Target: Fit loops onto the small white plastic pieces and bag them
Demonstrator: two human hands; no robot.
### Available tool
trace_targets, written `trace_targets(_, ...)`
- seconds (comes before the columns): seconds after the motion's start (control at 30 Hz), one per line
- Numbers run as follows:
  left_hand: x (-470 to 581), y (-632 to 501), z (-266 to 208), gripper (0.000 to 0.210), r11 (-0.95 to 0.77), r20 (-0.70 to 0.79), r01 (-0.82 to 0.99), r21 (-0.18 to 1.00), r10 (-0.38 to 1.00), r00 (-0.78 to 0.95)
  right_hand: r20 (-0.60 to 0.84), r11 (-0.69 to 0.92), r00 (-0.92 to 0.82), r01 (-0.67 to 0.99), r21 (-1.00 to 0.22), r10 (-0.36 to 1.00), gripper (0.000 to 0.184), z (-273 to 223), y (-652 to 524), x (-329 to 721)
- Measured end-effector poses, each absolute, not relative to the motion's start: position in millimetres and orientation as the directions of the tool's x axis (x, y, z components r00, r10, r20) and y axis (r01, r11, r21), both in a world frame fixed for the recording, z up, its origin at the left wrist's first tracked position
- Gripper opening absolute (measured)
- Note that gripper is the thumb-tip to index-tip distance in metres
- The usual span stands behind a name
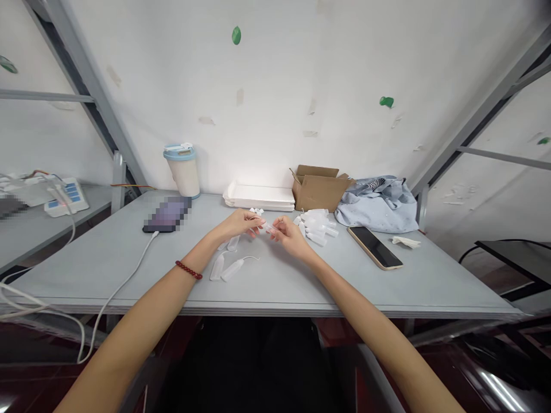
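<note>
Front-left of the cardboard box (321, 190), above the counter (288, 287), the left hand (244, 222) and right hand (290, 236) nearly meet, both pinching one small translucent piece (269, 228); its exact form is partly hidden by fingers. Directly in front of the box: heap of translucent bottles (317, 236), just beside the right hand. Farther front-left of the box: loose bottles (233, 269) lying flat, one ending in a thin curved tube. Immediately left of the box: stacked white trays (262, 197). Against the box's right side: crumpled light-blue cloth (374, 209). Front-right of the box: phone (375, 248), screen dark. Well left of the box: upright tumbler (184, 175), blue lid; nearer the person, a pixelated device (167, 215) with white cable (133, 269) attached.
</note>
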State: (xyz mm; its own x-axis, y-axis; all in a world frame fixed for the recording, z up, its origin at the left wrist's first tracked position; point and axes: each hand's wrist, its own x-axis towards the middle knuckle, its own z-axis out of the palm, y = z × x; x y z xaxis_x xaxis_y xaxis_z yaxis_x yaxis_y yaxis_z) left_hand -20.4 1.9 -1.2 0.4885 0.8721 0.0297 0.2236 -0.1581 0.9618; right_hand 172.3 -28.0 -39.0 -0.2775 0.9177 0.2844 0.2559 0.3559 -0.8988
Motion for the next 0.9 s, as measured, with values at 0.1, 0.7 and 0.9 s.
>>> trace_targets(0.1,-20,2,-1,0.036,-0.128,-0.014,0.261,0.957,0.877,0.481,0.276,0.354,-0.288,0.267,-0.897,0.917,0.021,-36,-31,171)
trace_targets(0.7,-18,4,-4,0.031,-0.208,0.103,0.179,0.962,0.877,0.469,0.298,0.354,-0.193,0.438,-0.827,0.935,0.022,-29,-29,176)
trace_targets(0.9,-16,1,-4,0.043,-0.111,0.026,0.157,0.981,0.887,0.46,0.338,0.389,-0.194,0.407,-0.827,0.921,0.023,-28,-32,175)
